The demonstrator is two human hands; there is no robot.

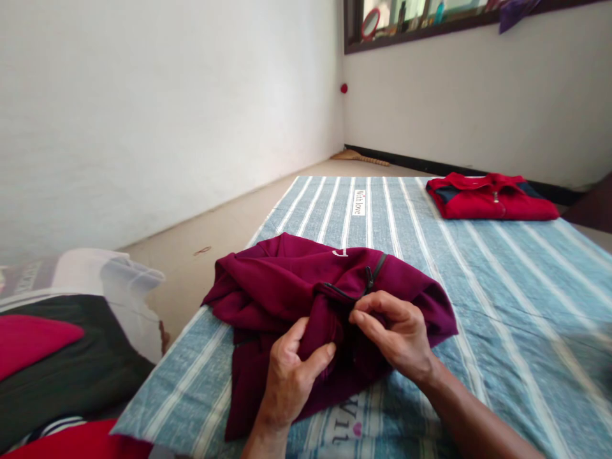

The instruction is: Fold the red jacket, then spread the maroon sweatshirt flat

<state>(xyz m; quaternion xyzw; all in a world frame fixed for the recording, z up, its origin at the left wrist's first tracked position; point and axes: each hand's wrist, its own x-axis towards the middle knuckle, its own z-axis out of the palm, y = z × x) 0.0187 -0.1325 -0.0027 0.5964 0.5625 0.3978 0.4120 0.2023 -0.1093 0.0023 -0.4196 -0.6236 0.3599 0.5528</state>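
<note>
A crumpled maroon jacket [287, 280] with a black zipper lies at the near end of a blue striped mattress [478, 280]. My left hand [291, 370] pinches a fold of the maroon cloth between thumb and fingers. My right hand [396, 331] is closed on the cloth beside it, close to the zipper line. Both hands meet at the middle of the garment.
A folded red garment [492, 197] lies at the far right of the mattress. A pile of black, red and white clothes [62, 350] sits at the near left. Bare floor [215, 223] runs along the white wall on the left.
</note>
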